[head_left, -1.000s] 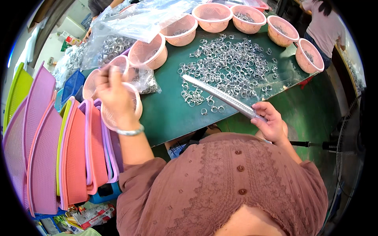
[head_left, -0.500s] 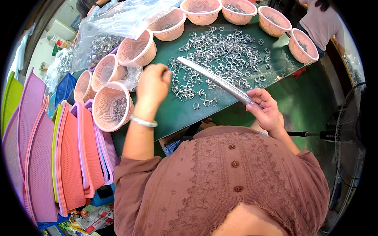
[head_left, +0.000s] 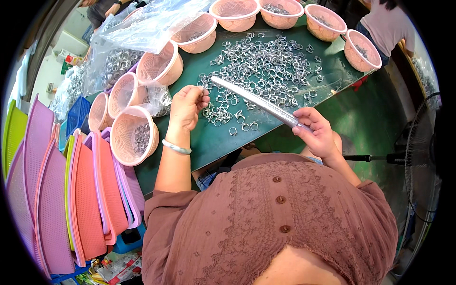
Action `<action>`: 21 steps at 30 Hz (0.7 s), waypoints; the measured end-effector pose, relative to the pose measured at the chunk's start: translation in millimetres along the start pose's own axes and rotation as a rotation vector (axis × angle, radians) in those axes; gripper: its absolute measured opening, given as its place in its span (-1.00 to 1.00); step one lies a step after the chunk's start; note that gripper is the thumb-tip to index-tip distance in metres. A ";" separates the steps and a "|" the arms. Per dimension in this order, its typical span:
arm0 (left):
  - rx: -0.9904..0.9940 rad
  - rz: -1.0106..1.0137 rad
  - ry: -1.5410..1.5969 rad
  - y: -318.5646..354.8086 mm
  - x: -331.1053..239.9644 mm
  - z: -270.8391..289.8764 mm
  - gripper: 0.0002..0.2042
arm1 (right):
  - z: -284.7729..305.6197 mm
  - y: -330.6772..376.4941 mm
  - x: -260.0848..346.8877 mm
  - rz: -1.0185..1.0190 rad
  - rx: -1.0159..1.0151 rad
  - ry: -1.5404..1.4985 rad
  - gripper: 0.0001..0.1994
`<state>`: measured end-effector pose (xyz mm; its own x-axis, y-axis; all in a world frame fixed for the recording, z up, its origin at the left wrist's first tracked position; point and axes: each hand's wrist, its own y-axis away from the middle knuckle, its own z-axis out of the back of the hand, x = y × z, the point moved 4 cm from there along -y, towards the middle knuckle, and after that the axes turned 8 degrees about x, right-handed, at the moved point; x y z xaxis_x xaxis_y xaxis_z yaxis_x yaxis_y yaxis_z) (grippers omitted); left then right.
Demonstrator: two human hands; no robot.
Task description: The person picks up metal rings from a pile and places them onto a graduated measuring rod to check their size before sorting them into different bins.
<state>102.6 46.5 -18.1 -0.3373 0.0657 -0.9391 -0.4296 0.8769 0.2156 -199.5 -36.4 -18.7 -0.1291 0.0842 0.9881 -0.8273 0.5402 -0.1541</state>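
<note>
The long tapered metal rod [head_left: 259, 102] looks stiff, smooth and light; the right hand [head_left: 317, 133] closes around its thick end, best gripped there, and it slants up-left over the green surface [head_left: 209, 137], narrow tip toward the left hand [head_left: 186, 107]. That hand's fingers are pressed together, pinching a small metal ring [head_left: 205, 88], light and slippery, just beside the tip.

This is a small workshop for sorting parts by hand. A green-topped work table [head_left: 209, 142] carries a broad scatter of small silver metal rings [head_left: 270, 61], ringed by round pink plastic mesh baskets [head_left: 130, 135]. Clear plastic bags of rings [head_left: 118, 59] lie far left, stacked pink and orange plastic trays [head_left: 71, 204] near left.
</note>
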 end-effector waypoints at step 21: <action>0.350 -0.125 0.585 24.2 2.5 -36.5 -0.78 | -14.2 -4.1 0.3 -0.007 0.031 -0.060 -0.70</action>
<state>60.7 50.5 -5.5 -0.7411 -0.2274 -0.6318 -0.2324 0.9696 -0.0764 -188.4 -26.7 -17.7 -0.1550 0.0301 0.9875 -0.8445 0.5146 -0.1483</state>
